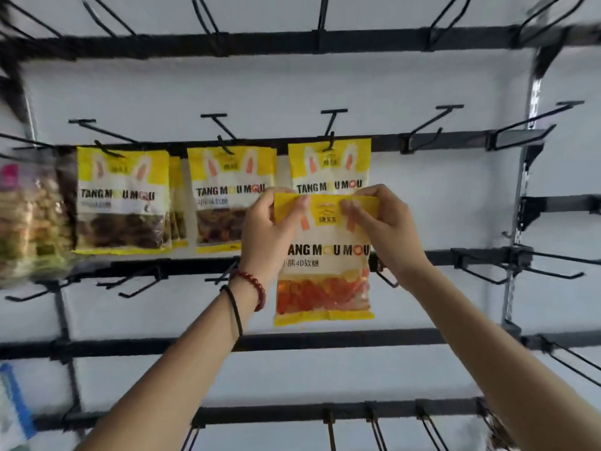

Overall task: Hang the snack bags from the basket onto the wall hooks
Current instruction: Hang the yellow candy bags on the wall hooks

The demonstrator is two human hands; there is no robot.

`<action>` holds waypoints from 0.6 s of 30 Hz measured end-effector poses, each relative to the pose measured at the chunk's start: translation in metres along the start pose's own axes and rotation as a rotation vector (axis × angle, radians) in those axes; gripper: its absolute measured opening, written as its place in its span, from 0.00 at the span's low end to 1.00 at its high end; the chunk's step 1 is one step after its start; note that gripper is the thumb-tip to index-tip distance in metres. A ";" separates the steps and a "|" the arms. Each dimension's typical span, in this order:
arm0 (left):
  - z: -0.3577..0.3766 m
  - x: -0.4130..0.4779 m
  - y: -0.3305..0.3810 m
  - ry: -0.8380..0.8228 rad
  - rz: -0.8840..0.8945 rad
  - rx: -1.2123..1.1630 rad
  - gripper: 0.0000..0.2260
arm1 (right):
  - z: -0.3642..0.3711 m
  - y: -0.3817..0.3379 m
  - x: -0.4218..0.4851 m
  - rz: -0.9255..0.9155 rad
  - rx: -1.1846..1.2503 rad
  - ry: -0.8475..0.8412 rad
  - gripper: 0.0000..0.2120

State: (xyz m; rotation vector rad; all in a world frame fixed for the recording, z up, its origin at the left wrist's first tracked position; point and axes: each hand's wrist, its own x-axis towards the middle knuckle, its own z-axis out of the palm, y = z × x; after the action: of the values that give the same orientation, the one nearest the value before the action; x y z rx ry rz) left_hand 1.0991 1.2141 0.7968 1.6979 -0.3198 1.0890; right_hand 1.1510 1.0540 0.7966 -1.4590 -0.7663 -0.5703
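At the far left edge a blurred clear bag of snacks (29, 216) is cut off by the frame. Below it a blue-edged packet (13, 408) shows only a corner, and neither can be read. To their right, two bags hang from hooks on the middle rail (387, 145). The left yellow bag (122, 200) has more bags stacked behind it, with only their edges showing. Next comes the middle yellow bag (227, 196).

The left hand (266, 236), its wrist wearing a red bead bracelet (257, 288) and a black band (234, 310), pinches the top left corner of the held snack bag (325, 262) and covers the first letter of its print. That bag hangs upright between both hands. It sits in front of and lower than a third hung bag (328, 167) on its hook (332, 125), hiding that bag's lower half. The right hand (383, 229) pinches the top right corner.

Right of the hands the wall is open, and bare hooks (449, 107) stick out from the rails toward the metal upright (524, 177). The rows above and below also stand bare, and those at the frame edges are smeared.
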 end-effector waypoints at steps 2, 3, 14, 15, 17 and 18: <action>0.008 0.017 0.011 0.049 0.035 -0.006 0.07 | 0.004 -0.012 0.018 -0.051 -0.019 0.043 0.08; 0.012 0.025 0.014 0.068 0.043 -0.005 0.05 | 0.006 -0.016 0.027 -0.061 -0.018 0.055 0.07; 0.042 0.093 0.022 0.127 0.119 0.029 0.08 | 0.006 -0.027 0.090 0.034 0.163 0.147 0.12; 0.044 0.096 0.021 0.133 0.112 0.017 0.08 | 0.005 -0.027 0.094 0.034 0.157 0.152 0.12; 0.047 0.103 0.019 0.137 0.107 0.000 0.07 | 0.003 -0.029 0.101 0.019 0.115 0.157 0.12; 0.047 0.105 0.018 0.132 0.114 -0.006 0.07 | 0.002 -0.030 0.104 0.010 0.089 0.153 0.12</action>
State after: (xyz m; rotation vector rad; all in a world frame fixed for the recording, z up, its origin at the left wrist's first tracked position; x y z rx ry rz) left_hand 1.1687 1.1961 0.8878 1.6097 -0.3377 1.2763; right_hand 1.1958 1.0658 0.8942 -1.3205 -0.6557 -0.6251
